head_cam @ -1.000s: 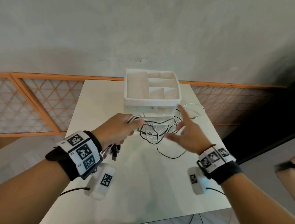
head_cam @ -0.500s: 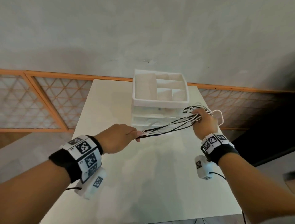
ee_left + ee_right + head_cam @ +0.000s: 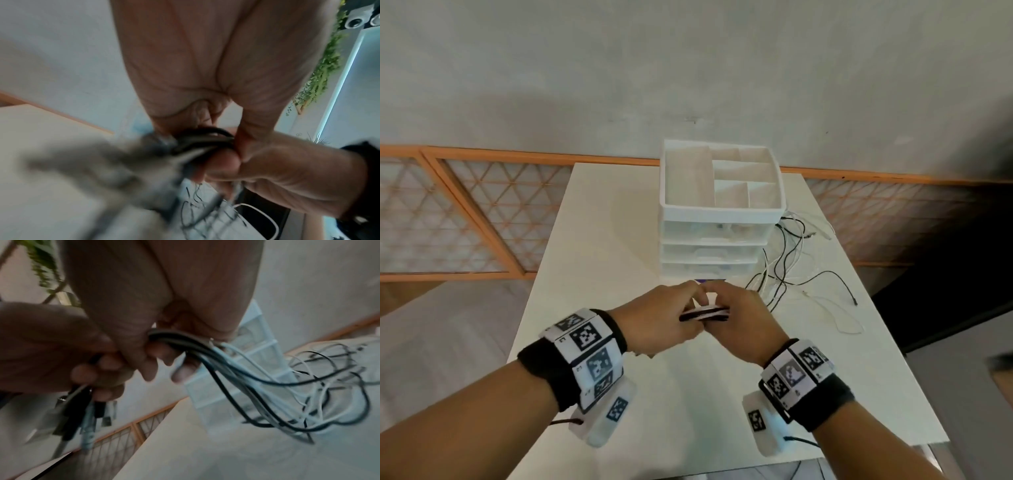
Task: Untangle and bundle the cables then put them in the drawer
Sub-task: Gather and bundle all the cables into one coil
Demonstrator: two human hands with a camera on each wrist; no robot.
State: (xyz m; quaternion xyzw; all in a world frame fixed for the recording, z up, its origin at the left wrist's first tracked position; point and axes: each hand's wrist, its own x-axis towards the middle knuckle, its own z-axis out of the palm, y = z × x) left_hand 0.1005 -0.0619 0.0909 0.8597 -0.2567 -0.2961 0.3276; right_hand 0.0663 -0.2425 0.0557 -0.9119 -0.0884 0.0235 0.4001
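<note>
Both hands, left hand and right hand, fingers curled on cables; loose ends trailing toward 2 o'clock beside drawer unit on tabletop.

Cables: thin black and white cords in smooth, faintly glossy plastic sheathing. Drawer unit: white plastic frame, translucent frosted drawer fronts. Table: smooth matt white top; wrist bands: black matt cloth.
</note>
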